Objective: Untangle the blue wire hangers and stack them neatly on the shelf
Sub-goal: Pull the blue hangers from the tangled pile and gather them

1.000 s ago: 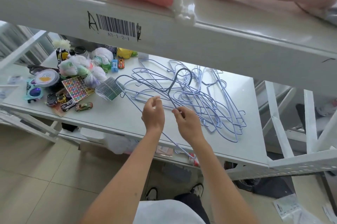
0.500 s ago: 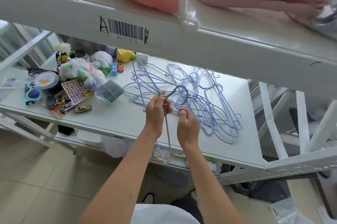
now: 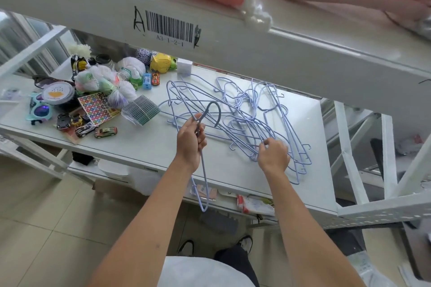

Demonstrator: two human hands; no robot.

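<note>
Blue wire hanger [image 3: 203, 177] hangs freed over the shelf [image 3: 149, 146] front edge, pinched at its neck by the left hand [image 3: 190, 141], while the right hand [image 3: 274, 155] closes on the tangle [image 3: 247, 118] mid-shelf and should tease one loop out slowly.

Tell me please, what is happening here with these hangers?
A person is sorting blue wire hangers on a white shelf. The left hand holds one hanger by its neck, hanging past the shelf edge. The right hand reaches into the tangled pile. No neat stack yet.
</note>
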